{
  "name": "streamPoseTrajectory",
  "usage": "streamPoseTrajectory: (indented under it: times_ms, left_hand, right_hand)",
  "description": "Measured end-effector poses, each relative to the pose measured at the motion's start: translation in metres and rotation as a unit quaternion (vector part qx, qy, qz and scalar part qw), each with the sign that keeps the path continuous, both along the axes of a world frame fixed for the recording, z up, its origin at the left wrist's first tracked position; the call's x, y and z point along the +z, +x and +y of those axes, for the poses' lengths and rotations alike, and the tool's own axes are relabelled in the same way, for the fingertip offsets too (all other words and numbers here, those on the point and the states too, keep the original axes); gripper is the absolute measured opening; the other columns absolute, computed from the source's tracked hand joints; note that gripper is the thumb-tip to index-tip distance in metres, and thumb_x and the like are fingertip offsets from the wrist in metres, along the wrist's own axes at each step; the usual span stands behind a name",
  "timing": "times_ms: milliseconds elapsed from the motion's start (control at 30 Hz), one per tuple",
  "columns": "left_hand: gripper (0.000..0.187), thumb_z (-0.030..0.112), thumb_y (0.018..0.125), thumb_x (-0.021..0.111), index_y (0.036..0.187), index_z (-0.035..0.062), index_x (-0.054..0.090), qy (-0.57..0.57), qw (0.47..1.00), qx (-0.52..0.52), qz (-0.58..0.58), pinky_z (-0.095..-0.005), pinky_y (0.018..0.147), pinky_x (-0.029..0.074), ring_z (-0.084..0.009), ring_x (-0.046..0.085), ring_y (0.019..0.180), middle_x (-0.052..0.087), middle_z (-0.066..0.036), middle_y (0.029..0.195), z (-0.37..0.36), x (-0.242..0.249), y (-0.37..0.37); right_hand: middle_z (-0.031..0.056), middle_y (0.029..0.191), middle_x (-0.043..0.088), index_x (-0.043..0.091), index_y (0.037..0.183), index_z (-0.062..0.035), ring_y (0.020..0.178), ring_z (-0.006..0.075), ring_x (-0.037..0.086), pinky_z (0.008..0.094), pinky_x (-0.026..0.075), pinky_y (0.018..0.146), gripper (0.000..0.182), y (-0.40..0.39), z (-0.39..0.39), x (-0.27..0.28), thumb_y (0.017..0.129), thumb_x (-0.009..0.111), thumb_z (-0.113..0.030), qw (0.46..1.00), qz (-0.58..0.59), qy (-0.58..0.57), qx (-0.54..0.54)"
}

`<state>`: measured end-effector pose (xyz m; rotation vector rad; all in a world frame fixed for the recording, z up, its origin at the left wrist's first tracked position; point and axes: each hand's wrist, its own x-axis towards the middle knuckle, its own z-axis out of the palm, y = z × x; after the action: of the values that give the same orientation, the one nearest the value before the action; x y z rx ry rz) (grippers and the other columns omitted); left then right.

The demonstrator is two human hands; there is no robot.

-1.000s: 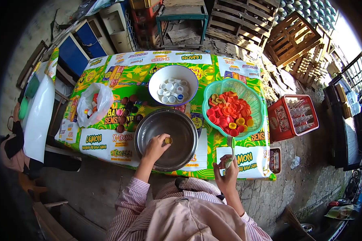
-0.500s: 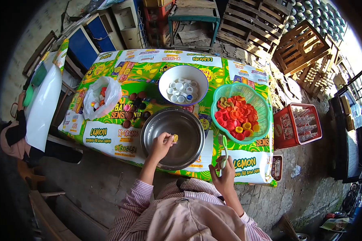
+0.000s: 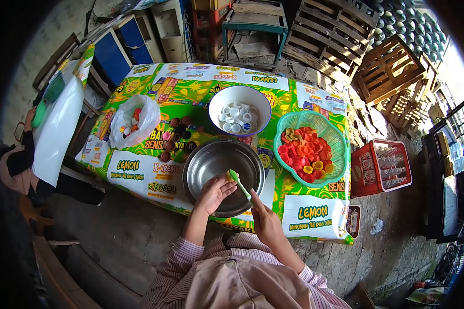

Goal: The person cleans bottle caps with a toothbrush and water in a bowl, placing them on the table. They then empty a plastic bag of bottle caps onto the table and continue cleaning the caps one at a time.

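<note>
Over the metal basin [image 3: 196,177], my left hand [image 3: 215,194] has a small yellowish cap [image 3: 229,176] at its fingertips. My right hand [image 3: 266,220] grips the handle of a green brush [image 3: 241,186], whose head touches the cap. Behind the basin stands a white bowl [image 3: 265,110] with white caps [image 3: 236,117]. A turquoise basket [image 3: 340,139] to the right holds red, orange and yellow caps [image 3: 307,152]. Dark and pink caps [image 3: 177,138] lie on the table left of the basin.
A plastic bag [image 3: 148,116] with caps sits on the patterned table cover [image 3: 188,72]. Right of the table stands a red crate [image 3: 363,172]. Another person [image 3: 23,165] is at the far left beside a white surface [image 3: 62,131]. Wooden pallets stand behind.
My right hand has moved left from the table's front edge, bringing the green brush over the basin to the cap. The fingers of my left hand have spread somewhat, and the view has shifted slightly.
</note>
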<state>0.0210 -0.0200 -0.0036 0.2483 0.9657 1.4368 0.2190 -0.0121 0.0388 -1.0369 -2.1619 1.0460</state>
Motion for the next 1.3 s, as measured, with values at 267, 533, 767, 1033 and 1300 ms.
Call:
streamPoseTrajectory:
  times_ms: [267,533,767,1033,1300]
  left_hand:
    - [0.025,0.019,0.093,0.044,0.108,0.0011,0.053,0.053,0.999,0.004,0.008,-0.0332,0.091,0.046,-0.0228,0.053,0.109,0.054,-0.015,0.118,-0.005,0.006,0.001]
    - [0.023,0.018,0.094,0.043,0.106,0.0010,0.053,0.051,0.999,0.004,0.013,-0.0342,0.092,0.046,-0.0239,0.054,0.108,0.054,-0.016,0.117,-0.005,0.009,0.002]
    - [0.020,0.016,0.094,0.043,0.104,0.0020,0.052,0.085,0.996,0.002,0.000,-0.0361,0.092,0.046,-0.0241,0.054,0.107,0.054,-0.015,0.115,-0.002,0.014,0.004]
    - [0.022,0.015,0.093,0.043,0.108,0.0010,0.051,0.098,0.994,0.017,-0.042,-0.0347,0.094,0.045,-0.0239,0.053,0.108,0.053,-0.015,0.116,0.002,0.016,0.003]
    - [0.027,0.013,0.093,0.042,0.114,-0.0032,0.048,0.046,0.993,0.033,-0.103,-0.0324,0.096,0.043,-0.0233,0.052,0.111,0.053,-0.017,0.117,0.008,0.015,0.003]
  right_hand:
    - [0.0253,0.071,0.058,0.033,0.135,-0.0158,0.060,0.0391,0.058,0.0422,0.043,0.053,0.049,0.001,0.004,-0.007,0.089,0.045,-0.008,0.998,-0.023,-0.053,0.001]
    - [0.0238,0.062,0.054,0.033,0.135,-0.0162,0.053,0.0400,0.054,0.0426,0.042,0.052,0.050,-0.004,0.003,-0.004,0.088,0.045,-0.007,0.997,-0.036,-0.064,-0.030]
    - [0.0266,0.070,0.057,0.031,0.136,-0.0189,0.060,0.0411,0.057,0.0448,0.043,0.054,0.050,-0.003,0.008,-0.013,0.089,0.045,-0.011,0.995,0.022,-0.089,-0.035]
    - [0.0243,0.067,0.057,0.032,0.135,-0.0182,0.056,0.0398,0.056,0.0447,0.042,0.052,0.049,-0.002,0.013,-0.006,0.089,0.045,-0.011,0.995,-0.005,-0.083,-0.051]
    - [0.0245,0.067,0.056,0.034,0.135,-0.0145,0.055,0.0389,0.056,0.0439,0.043,0.051,0.051,0.004,0.021,-0.005,0.086,0.046,-0.005,0.998,-0.029,-0.029,-0.041]
